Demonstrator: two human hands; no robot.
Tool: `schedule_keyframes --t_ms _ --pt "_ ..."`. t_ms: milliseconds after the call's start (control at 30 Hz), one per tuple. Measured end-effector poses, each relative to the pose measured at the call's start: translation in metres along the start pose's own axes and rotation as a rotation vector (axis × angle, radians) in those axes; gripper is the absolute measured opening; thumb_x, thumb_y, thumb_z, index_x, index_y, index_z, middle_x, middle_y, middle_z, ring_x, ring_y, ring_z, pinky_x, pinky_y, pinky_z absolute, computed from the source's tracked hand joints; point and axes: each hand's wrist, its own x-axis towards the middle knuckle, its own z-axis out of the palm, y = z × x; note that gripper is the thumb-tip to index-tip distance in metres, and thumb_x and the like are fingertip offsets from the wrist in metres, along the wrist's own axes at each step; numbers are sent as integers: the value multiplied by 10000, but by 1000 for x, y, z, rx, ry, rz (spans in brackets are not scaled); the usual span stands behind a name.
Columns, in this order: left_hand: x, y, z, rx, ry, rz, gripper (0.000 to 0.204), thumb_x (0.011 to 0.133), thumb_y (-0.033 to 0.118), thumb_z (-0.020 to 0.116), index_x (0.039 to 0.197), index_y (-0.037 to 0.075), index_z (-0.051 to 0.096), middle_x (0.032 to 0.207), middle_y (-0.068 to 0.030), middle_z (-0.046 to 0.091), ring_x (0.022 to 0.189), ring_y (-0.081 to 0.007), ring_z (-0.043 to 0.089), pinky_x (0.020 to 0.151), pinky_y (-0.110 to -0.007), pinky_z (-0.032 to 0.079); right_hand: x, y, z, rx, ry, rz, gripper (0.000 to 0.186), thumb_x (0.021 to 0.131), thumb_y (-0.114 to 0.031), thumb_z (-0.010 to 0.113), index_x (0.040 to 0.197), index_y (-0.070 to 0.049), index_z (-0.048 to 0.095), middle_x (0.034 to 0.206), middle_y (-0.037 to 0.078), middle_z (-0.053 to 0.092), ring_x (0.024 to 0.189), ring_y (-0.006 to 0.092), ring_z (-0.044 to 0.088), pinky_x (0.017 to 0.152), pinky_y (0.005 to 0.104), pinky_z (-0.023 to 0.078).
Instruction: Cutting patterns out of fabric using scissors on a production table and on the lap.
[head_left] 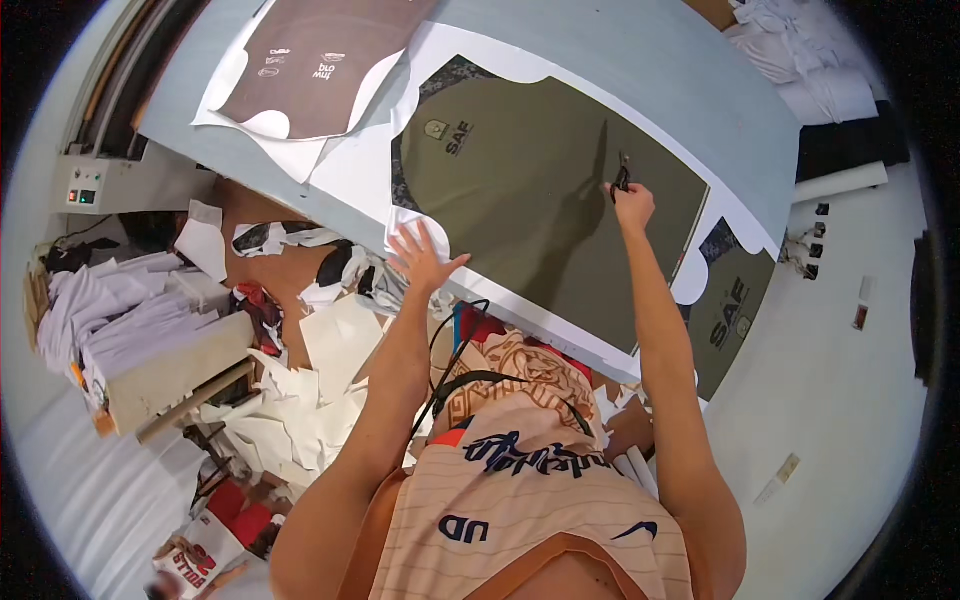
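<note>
Two bare hands reach out over a grey cutting table point(690, 90). Across it lies a wide white sheet printed with an olive-green jersey panel point(540, 210). The left hand point(422, 256) lies flat with its fingers spread open, pressing the near left edge of the sheet where the white margin curls over the table's rim. The right hand point(633, 205) is farther out and to the right, over the olive print, its fingers closed around a small dark cutting tool point(623, 176) that sticks up from the fist and touches the panel. At the right end, the sheet hangs over the table's edge with a second olive panel point(735, 305) on it. At the far left of the table rests a brown printed panel point(320, 60) on its own white paper. Below the table on the left, white paper offcuts point(300, 400) lie heaped on the floor, near stacks of folded white cloth point(120, 310).
</note>
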Motion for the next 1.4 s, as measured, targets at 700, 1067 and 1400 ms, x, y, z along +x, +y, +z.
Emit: schedule_keyframes --t_ms 700,1067,1400 --pt "-9 31 12 -24 46 13 1421 675 845 729 1658 200 -68 1668 -266 -218 1496 -548 -236 1129 -776 -9 14 -3 -19 -151 201 -183 300 855 -163 767 1018 72 675 978 274 709 970 451 681 836 508 545" --pt "0 24 23 -49 76 61 1401 666 814 759 1663 187 -1 1669 -292 -180 1500 -566 -201 1111 -801 3 -51 57 -59 400 5 41 349 810 -269 865 880 20 683 669 83 621 624 178 622 585 335 471" --pt "20 15 28 112 -10 -20 1425 657 928 647 1651 231 -100 1673 -250 -223 1500 -549 -227 1119 -802 23 -378 222 -211 690 -176 678 413 893 -428 795 744 -107 582 630 -22 527 542 78 519 482 275 370"
